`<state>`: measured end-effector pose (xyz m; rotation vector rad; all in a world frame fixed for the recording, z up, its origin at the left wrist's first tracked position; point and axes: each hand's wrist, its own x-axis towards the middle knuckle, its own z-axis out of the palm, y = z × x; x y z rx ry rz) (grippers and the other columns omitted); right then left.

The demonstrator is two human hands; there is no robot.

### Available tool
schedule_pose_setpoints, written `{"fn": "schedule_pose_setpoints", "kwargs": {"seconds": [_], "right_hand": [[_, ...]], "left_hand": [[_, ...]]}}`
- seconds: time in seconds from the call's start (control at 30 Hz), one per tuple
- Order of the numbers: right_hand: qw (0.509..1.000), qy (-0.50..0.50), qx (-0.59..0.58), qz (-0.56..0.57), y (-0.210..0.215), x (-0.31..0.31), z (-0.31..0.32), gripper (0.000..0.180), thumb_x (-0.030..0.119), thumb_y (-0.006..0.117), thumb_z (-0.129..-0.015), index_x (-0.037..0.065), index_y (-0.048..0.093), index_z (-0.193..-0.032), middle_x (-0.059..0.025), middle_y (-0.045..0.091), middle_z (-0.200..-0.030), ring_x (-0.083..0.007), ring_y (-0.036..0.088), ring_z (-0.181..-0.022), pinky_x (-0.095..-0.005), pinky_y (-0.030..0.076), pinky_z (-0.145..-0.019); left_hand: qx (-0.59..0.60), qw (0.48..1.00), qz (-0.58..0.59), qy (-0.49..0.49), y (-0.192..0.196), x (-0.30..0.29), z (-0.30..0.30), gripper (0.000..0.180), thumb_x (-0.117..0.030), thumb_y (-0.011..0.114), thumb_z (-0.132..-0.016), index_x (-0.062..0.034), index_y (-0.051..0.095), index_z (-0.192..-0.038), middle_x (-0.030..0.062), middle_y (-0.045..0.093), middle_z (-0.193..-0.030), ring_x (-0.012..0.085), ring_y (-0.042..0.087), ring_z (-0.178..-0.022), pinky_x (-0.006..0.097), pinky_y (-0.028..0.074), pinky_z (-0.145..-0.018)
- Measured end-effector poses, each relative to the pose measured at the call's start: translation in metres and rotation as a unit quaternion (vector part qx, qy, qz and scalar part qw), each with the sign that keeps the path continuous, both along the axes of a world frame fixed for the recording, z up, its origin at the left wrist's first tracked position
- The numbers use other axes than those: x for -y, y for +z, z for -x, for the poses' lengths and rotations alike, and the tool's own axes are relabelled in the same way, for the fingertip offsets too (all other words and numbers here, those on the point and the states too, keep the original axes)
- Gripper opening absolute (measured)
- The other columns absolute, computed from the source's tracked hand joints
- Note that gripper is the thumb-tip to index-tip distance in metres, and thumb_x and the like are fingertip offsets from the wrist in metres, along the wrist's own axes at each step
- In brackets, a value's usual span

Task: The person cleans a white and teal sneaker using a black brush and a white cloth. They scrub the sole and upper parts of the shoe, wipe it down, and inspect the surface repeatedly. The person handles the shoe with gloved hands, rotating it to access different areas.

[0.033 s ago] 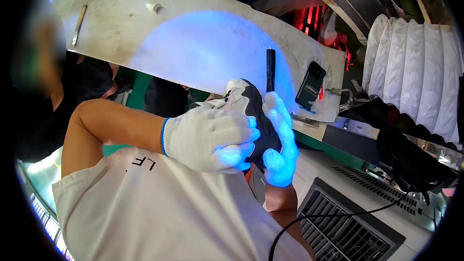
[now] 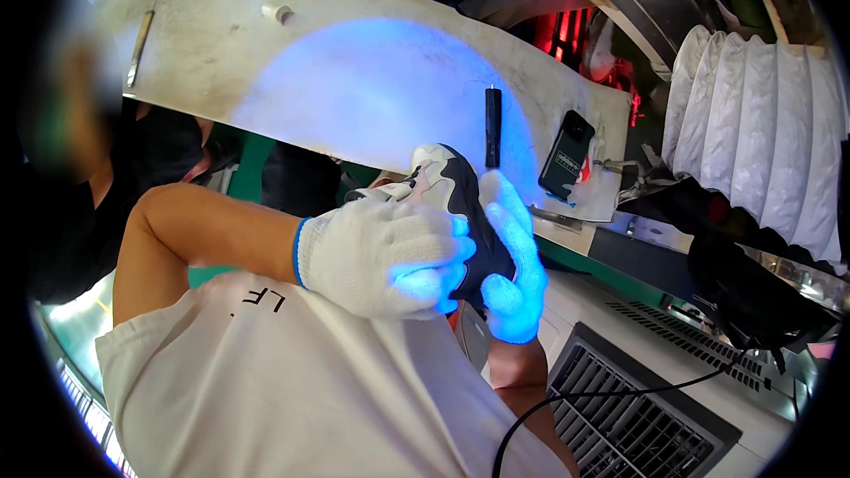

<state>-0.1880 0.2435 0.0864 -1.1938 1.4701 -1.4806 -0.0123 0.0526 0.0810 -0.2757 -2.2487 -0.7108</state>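
A sneaker (image 2: 484, 252) in dark navy, white and grey is held between my two gloved hands, in front of my chest. My left hand (image 2: 381, 252), in a white knit glove with a blue cuff edge, is closed over the shoe's left side and hides much of it. Along the other side runs my right hand (image 2: 518, 270), its glove lit bright blue, with the thumb bent against the shoe and the fingers pointing up along it. The shoe's pale toe end (image 2: 429, 159) reaches up toward the table edge.
On the white table (image 2: 204, 44), partly lit by a blue-violet patch, lie a black rod-like tool (image 2: 493, 128), a phone (image 2: 567, 155), a white cup-like piece (image 2: 277, 13) and a thin tool (image 2: 140, 49). A white ribbed duct (image 2: 753, 137) stands right. A black cable (image 2: 611, 396) crosses a vented machine (image 2: 637, 416).
The things on the table sit slightly further left in the picture. Both hands keep their hold on the sneaker.
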Motion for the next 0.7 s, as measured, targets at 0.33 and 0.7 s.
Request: {"fn": "schedule_pose_setpoints", "kwargs": {"seconds": [0.33, 0.7], "right_hand": [[0.967, -0.154, -0.165, 0.117, -0.013, 0.024, -0.046, 0.062, 0.042, 0.046, -0.12, -0.007, 0.057, -0.158, -0.0339, 0.052, -0.165, -0.0471, 0.054, -0.152, -0.0572, 0.042, -0.128], [0.866, -0.347, -0.351, -0.083, -0.094, 0.105, 0.045, 0.082, 0.035, 0.079, -0.103, -0.004, 0.045, -0.166, -0.0308, 0.052, -0.166, -0.0486, 0.052, -0.151, -0.0545, 0.042, -0.126]], "left_hand": [[0.371, 0.891, 0.0, -0.262, 0.046, 0.076, 0.028, 0.048, -0.037, 0.096, -0.08, -0.0057, 0.076, -0.11, 0.02, 0.076, -0.119, 0.0408, 0.075, -0.115, 0.048, 0.063, -0.089], [0.167, 0.959, -0.208, 0.092, 0.015, 0.05, -0.063, 0.127, -0.016, 0.102, -0.07, -0.0154, 0.032, -0.177, 0.0338, 0.023, -0.18, 0.0562, 0.042, -0.16, 0.054, 0.046, -0.125]]}}
